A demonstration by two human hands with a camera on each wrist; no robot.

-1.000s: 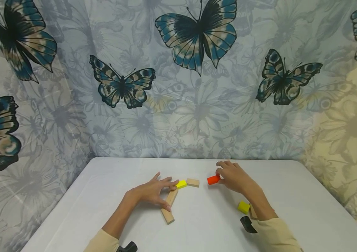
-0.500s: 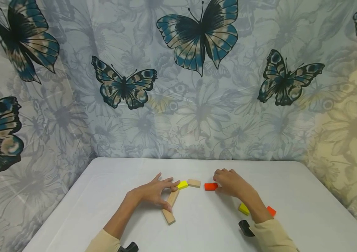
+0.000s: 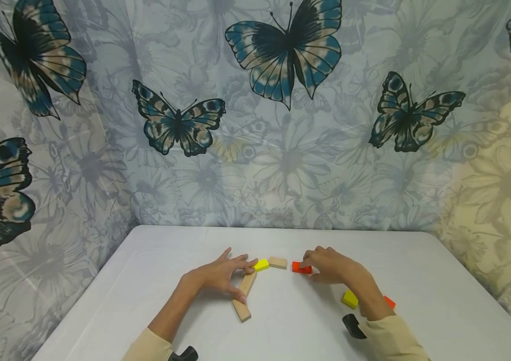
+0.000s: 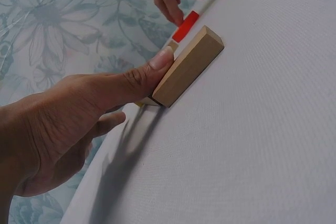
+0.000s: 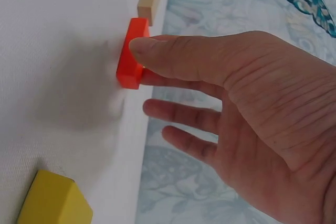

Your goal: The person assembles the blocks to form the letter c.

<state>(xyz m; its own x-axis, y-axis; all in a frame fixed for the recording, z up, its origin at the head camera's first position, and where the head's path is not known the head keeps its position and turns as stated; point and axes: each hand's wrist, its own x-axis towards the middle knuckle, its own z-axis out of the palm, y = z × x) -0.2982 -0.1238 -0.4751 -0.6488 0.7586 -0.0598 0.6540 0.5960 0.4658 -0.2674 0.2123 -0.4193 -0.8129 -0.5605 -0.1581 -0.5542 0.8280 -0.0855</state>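
Note:
My left hand [image 3: 221, 275] spreads over a bent line of blocks, its thumb against a plain wooden block [image 4: 191, 66] and its forefinger at a yellow block [image 3: 262, 264]. Another plain block [image 3: 247, 285] lies between thumb and forefinger, partly covered. Beyond the yellow block sits a further wooden block [image 3: 278, 262]. To its right, a small gap away, lies a red block [image 3: 297, 269]. My right hand [image 3: 334, 265] touches this red block with the forefinger; in the left wrist view the thumb appears apart from it. The other right fingers are loosely extended.
A yellow block [image 3: 350, 299] and another red block [image 3: 390, 302] lie beside my right forearm, which partly hides the red one. All stand on a white table [image 3: 170, 240]. Patterned butterfly cloth [image 3: 291, 165] hangs behind and at the sides.
My right hand has brought the red block left and slightly nearer, towards the wooden block, then shifted its forefinger over it. My left hand has stayed almost still.

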